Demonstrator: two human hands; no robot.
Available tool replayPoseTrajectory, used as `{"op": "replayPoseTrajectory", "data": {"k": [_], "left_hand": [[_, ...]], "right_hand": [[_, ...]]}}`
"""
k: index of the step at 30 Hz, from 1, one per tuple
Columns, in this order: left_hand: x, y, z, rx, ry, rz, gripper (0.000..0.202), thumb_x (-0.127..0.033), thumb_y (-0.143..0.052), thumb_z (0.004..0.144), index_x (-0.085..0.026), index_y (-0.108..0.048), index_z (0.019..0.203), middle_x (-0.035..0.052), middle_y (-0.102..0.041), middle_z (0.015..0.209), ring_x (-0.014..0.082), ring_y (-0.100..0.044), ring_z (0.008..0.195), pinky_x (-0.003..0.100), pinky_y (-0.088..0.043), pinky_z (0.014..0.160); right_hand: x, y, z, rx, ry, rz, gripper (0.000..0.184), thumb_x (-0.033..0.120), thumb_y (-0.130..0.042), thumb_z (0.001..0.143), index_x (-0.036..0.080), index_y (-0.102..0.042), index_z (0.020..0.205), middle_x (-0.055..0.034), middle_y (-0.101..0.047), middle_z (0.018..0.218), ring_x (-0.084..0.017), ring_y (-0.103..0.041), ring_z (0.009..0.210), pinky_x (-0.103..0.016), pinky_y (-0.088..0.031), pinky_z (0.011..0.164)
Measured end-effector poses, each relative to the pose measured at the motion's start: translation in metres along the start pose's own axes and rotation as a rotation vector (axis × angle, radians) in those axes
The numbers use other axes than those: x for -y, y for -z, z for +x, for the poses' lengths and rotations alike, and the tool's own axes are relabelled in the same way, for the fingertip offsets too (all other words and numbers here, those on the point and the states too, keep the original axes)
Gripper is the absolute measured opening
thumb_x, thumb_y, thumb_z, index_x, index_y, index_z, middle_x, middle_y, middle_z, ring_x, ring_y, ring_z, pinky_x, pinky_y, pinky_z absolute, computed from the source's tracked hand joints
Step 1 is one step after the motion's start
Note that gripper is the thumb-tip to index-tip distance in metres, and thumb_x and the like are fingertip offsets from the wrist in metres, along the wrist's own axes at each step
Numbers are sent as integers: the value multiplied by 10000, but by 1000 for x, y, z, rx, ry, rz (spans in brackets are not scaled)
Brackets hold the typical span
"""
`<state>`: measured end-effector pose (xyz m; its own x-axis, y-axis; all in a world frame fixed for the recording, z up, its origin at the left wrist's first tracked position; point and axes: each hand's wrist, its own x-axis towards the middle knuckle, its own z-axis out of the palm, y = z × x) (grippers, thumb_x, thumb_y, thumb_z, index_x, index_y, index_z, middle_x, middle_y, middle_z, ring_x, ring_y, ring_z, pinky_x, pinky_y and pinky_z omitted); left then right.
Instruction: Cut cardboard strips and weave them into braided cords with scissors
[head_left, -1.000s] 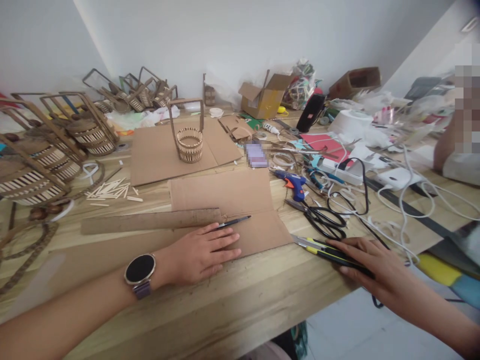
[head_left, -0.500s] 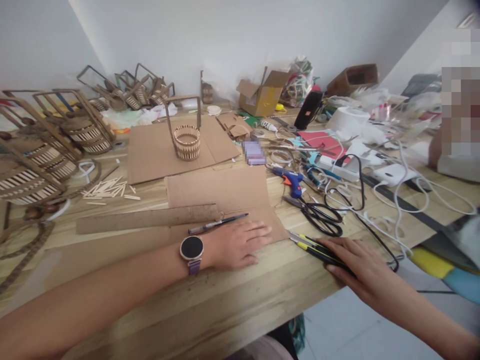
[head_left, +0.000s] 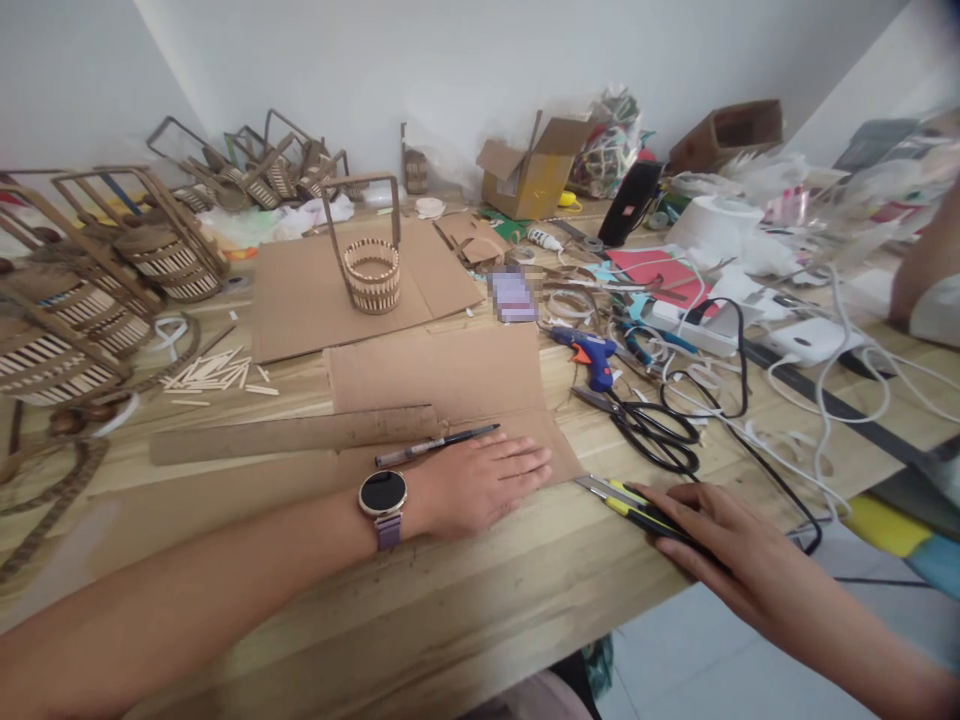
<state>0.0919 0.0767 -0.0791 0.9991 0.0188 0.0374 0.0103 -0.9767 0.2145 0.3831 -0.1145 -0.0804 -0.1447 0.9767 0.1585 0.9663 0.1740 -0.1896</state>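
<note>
My left hand [head_left: 480,482] lies flat, fingers stretched out, on a folded sheet of cardboard [head_left: 442,370]. Just above its knuckles, a pen [head_left: 435,446] rests on the cardboard, beside a long narrow cardboard strip [head_left: 292,435]. In my right hand [head_left: 712,535] is a yellow and black utility knife [head_left: 637,508], its blade out and pointing left. The blade tip is close to the cardboard's right corner; whether they touch I cannot tell. Black-handled scissors [head_left: 652,435] lie a little above my right hand.
A small wooden-slat basket [head_left: 373,277] with a tall handle stands on another cardboard sheet [head_left: 292,300]. Several larger baskets [head_left: 172,265] crowd the left. A blue glue gun [head_left: 589,352], a black speaker [head_left: 631,205] and white cables [head_left: 829,400] lie to the right. A person's arm [head_left: 926,260] shows far right.
My right hand still grips the knife, which has shifted slightly right and down in view. My left hand stays on the cardboard, its fingers now closer together. The whole view has shifted slightly.
</note>
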Motion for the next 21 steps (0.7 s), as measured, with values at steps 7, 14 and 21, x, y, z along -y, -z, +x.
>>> {"op": "replayPoseTrajectory", "data": {"k": [7, 14, 21], "left_hand": [[8, 0, 13, -12, 99, 5, 513, -285, -260, 1076, -87, -347, 1541, 107, -314, 1634, 242, -241, 1532, 419, -156, 1253], [13, -3, 20, -55, 135, -24, 534, -320, -273, 1069, -78, -346, 1540, 125, -316, 1630, 251, -241, 1532, 454, -170, 1249], [15, -5, 18, -88, 138, -55, 586, -432, -224, 1076, -97, -350, 1541, 131, -326, 1626, 233, -236, 1534, 427, -148, 1253]], "right_hand": [[11, -9, 20, -45, -128, -11, 554, 556, -386, 995, 186, -639, 1319, -141, -667, 1064, -257, -686, 960, -390, -586, 842], [9, -9, 33, -46, -145, -17, 561, 575, -378, 983, 208, -664, 1296, -135, -663, 1006, -258, -676, 904, -422, -583, 831], [15, -12, 29, -37, -135, -10, 542, 563, -390, 985, 216, -657, 1305, -138, -670, 1037, -263, -687, 930, -412, -591, 829]]}}
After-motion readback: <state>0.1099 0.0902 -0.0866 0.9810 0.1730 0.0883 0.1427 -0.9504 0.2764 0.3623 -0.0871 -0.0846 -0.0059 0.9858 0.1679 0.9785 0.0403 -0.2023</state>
